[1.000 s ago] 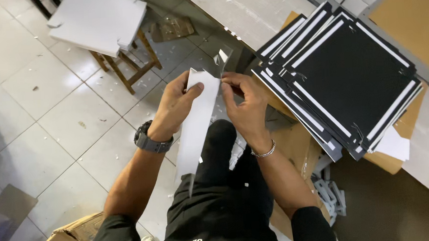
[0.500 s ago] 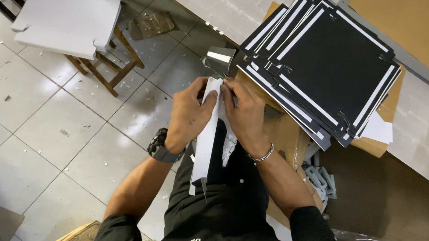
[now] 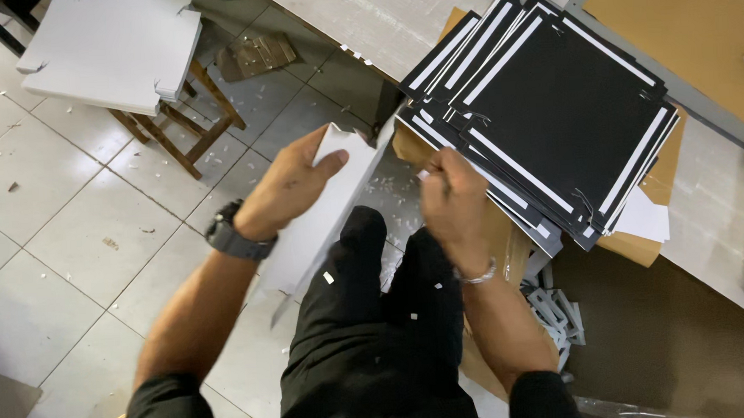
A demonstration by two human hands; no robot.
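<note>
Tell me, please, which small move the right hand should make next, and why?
Probably it should reach back to the white card sheet and grip its free edge. The left hand holds that sheet alone, over the lap, while the right hand is off it, closed, beside the stack of black sheets. Whether the right hand holds a scrap cannot be seen.

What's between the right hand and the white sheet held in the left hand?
In the head view, nothing solid: a bare gap separates the right hand from the white sheet gripped by the left hand. Through it show tiled floor with white scraps and the person's dark-trousered knee.
</note>
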